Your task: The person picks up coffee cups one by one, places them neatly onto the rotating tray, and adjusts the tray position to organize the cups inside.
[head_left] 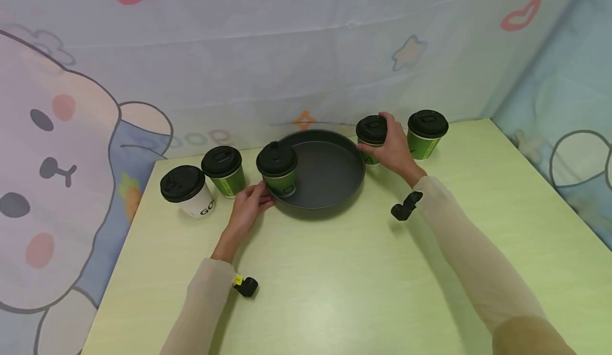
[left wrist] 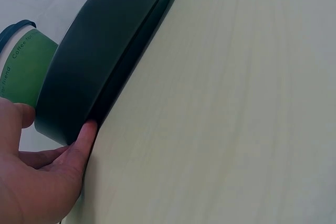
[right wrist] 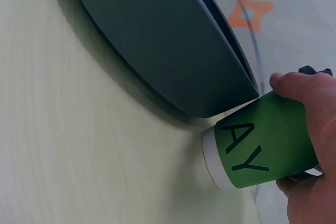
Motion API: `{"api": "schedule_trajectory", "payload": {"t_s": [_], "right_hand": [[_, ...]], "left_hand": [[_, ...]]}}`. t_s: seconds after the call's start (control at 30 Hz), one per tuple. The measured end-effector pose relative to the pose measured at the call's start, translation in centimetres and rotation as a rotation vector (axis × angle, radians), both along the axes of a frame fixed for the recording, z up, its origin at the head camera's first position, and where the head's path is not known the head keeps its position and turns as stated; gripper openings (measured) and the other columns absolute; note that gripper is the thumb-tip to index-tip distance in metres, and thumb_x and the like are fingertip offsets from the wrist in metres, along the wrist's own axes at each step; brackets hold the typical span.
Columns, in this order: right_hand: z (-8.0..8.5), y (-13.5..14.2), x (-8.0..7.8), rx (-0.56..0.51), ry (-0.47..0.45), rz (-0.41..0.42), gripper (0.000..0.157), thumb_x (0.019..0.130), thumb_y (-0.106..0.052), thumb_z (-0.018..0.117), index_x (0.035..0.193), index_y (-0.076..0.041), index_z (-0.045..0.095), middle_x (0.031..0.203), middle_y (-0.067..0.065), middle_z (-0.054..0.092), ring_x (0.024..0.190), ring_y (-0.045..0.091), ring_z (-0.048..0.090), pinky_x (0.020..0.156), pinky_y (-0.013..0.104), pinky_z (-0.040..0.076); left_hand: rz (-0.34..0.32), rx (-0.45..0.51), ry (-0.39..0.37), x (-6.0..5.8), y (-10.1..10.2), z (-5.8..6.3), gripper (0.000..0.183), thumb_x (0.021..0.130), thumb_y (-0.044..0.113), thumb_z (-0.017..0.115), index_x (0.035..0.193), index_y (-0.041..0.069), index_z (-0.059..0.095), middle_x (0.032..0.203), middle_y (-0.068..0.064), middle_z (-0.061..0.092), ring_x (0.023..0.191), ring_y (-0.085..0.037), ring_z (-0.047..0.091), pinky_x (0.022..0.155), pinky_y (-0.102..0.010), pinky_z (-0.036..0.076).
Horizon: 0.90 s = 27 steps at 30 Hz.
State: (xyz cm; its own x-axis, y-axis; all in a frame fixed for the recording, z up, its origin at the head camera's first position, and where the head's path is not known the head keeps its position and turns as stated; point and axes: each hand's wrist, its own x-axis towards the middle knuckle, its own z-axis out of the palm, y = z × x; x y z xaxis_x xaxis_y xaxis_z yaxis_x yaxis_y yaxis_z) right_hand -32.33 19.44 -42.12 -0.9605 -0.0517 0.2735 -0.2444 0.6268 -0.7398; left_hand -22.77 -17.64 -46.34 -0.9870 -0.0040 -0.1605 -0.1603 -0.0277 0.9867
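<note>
A dark round pan is near the back of the table. My left hand pinches its left edge, with fingers reaching under the base and the thumb up by the rim. Inside the pan, on its left side, stands a green paper coffee cup with a black lid. Just right of the pan, my right hand holds another green coffee cup around its upper part, near the black lid. The letters "AY" show on its side, and its white base is close to the pan's wall.
Left of the pan stand a green lidded cup and a white lidded cup. One more green cup is right of my right hand. A printed cloth hangs behind the pale table.
</note>
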Motion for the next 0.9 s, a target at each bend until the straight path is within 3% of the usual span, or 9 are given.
{"api": "schedule_trajectory", "payload": {"t_s": [0.17, 0.33, 0.63, 0.9], "right_hand": [[-0.1, 0.2, 0.1, -0.018, 0.002, -0.013, 0.098, 0.087, -0.032, 0.086, 0.16, -0.009, 0.025, 0.146, 0.029, 0.039, 0.133, 0.047, 0.042, 0.11, 0.063, 0.04], [0.5, 1.0, 0.3, -0.025, 0.065, -0.022, 0.095, 0.086, -0.028, 0.087, 0.158, -0.007, 0.029, 0.144, 0.029, 0.041, 0.131, 0.046, 0.043, 0.108, 0.063, 0.04], [4.2, 0.7, 1.4, -0.006, 0.218, 0.036, 0.093, 0.083, -0.026, 0.087, 0.156, -0.004, 0.034, 0.145, 0.026, 0.045, 0.132, 0.044, 0.045, 0.11, 0.063, 0.038], [6.7, -0.7, 3.4, -0.036, 0.213, 0.108, 0.093, 0.082, -0.032, 0.09, 0.155, -0.011, 0.037, 0.147, 0.016, 0.048, 0.133, 0.034, 0.047, 0.111, 0.056, 0.04]], "left_hand": [[0.005, 0.001, 0.002, -0.1, 0.2, -0.2, 0.047, 0.112, 0.029, 0.048, 0.127, -0.014, 0.056, 0.108, -0.014, 0.059, 0.09, -0.011, 0.066, 0.089, -0.025, 0.06], [-0.011, 0.004, 0.006, -0.2, 0.6, -0.1, 0.048, 0.112, 0.029, 0.049, 0.13, -0.015, 0.054, 0.111, -0.016, 0.059, 0.091, -0.012, 0.066, 0.092, -0.027, 0.06], [-0.014, 0.006, 0.009, -0.3, 0.9, 0.1, 0.048, 0.112, 0.028, 0.048, 0.131, -0.017, 0.053, 0.111, -0.017, 0.058, 0.093, -0.014, 0.065, 0.095, -0.03, 0.059], [-0.01, 0.006, -0.004, -0.4, 0.9, 0.1, 0.048, 0.112, 0.029, 0.048, 0.13, -0.015, 0.053, 0.111, -0.015, 0.059, 0.093, -0.014, 0.065, 0.097, -0.03, 0.058]]}}
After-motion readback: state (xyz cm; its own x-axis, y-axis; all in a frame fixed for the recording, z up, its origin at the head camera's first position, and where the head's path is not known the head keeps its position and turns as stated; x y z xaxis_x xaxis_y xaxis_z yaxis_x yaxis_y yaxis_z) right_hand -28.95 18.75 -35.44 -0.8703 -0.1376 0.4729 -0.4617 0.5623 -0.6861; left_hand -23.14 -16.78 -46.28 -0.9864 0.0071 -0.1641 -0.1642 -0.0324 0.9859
